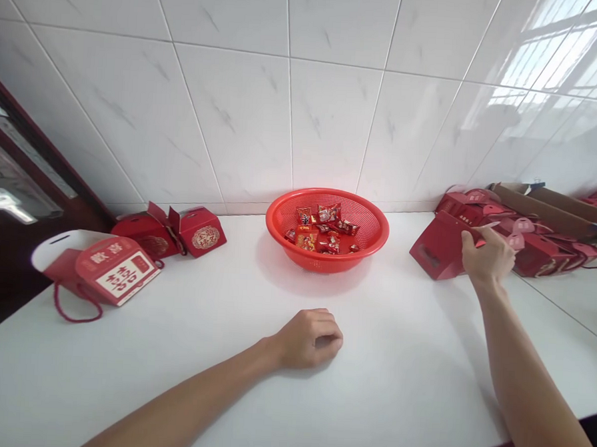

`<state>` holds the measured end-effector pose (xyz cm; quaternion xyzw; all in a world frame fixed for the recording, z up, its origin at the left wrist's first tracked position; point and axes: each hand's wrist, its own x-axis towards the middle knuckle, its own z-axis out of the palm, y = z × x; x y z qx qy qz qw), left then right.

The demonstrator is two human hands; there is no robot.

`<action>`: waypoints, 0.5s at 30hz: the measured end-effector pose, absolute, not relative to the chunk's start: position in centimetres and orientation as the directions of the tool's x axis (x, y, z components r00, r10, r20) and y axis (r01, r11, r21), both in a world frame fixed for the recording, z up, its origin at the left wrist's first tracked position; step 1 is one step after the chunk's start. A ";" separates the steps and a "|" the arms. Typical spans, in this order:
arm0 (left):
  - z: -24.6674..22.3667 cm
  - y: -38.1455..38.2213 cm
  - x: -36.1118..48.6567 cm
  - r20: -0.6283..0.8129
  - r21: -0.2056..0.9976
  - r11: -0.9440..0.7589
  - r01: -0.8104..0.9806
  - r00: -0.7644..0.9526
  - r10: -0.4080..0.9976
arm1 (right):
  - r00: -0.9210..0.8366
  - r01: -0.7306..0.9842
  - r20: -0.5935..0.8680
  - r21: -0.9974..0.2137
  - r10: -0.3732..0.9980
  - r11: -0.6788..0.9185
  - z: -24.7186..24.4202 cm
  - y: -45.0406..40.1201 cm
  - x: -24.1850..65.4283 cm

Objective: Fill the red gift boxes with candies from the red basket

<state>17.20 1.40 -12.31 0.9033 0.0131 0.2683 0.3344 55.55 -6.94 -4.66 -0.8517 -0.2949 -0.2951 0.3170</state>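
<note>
My left hand (312,339) rests on the white table (249,394), its fingers curled in a loose fist with nothing visible in them. Over to the right, my right hand (489,255) grips the upper edge of a red paper gift box (438,247); the thumb shows, while the fingertips are partly hidden. That box is tilted and stands at the near left end of a cluster of similar red boxes (539,257). Beyond my left hand sits a red plastic strainer basket (326,264) with several wrapped candies (328,228) in it.
At the left stands an open-topped red gift box (113,267) with a cord handle. Behind it are more red boxes (200,232) near the tiled wall (234,113). An open cardboard carton (554,210) lies at the far right. A dark door with keys (7,201) borders the left side.
</note>
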 end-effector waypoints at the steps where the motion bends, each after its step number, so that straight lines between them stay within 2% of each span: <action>1: -12.4 1.4 17.2 0.475 0.614 -0.774 -0.155 0.856 0.205 | 0.683 0.661 0.670 -0.398 0.291 -0.636 -4.8 -7.0 55.4; 6: -12.7 1.4 17.4 0.457 0.620 -0.770 -0.148 0.866 0.202 | 0.751 0.591 0.630 -0.509 0.197 -0.625 -5.6 -7.2 55.8; 9: -12.9 1.5 17.5 0.436 0.625 -0.769 -0.135 0.877 0.201 | 0.604 0.688 0.797 -0.508 0.021 -0.518 -6.0 -6.8 56.4; 10: -13.0 1.5 17.5 0.431 0.628 -0.767 -0.133 0.880 0.200 | 0.507 0.768 0.862 -0.458 -0.013 -0.448 -6.0 -6.5 56.1; 12: -13.1 1.5 17.5 0.428 0.634 -0.762 -0.134 0.881 0.201 | 0.285 0.917 0.958 -0.284 -0.039 -0.280 -5.7 -6.1 54.2; 15: -13.1 1.6 17.4 0.437 0.642 -0.754 -0.138 0.874 0.212 | 0.049 0.999 0.993 -0.048 0.111 -0.014 -5.5 -5.8 47.9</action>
